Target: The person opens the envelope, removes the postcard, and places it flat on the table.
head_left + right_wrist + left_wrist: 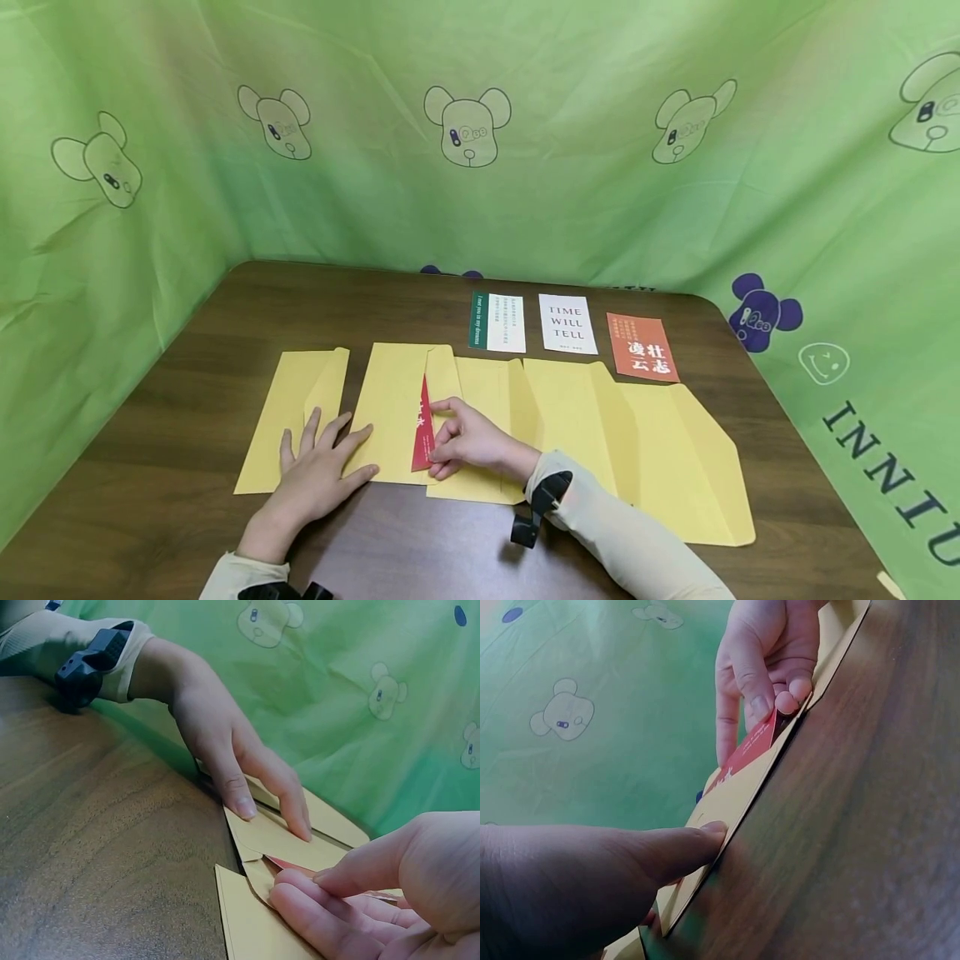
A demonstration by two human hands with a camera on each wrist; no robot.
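Note:
A red card (423,429) with white writing lies partly inside a yellow envelope (390,400), only a narrow wedge of it showing at the opening. My right hand (468,437) pinches the card's exposed edge between thumb and fingers; the left wrist view shows the thumb on the red card (751,750). With fingers spread, my left hand (318,475) presses on the left part of that same envelope, its thumb near the lower edge. Under the left fingertips, the gap to the leftmost envelope (281,408) is partly hidden.
Several more yellow envelopes (678,450) overlap in a row to the right, flaps unfolded. Behind them lie a green-and-white card (504,323), a white card (567,325) and an orange-red card (642,346). Green printed cloth (472,217) surrounds the brown table (150,492).

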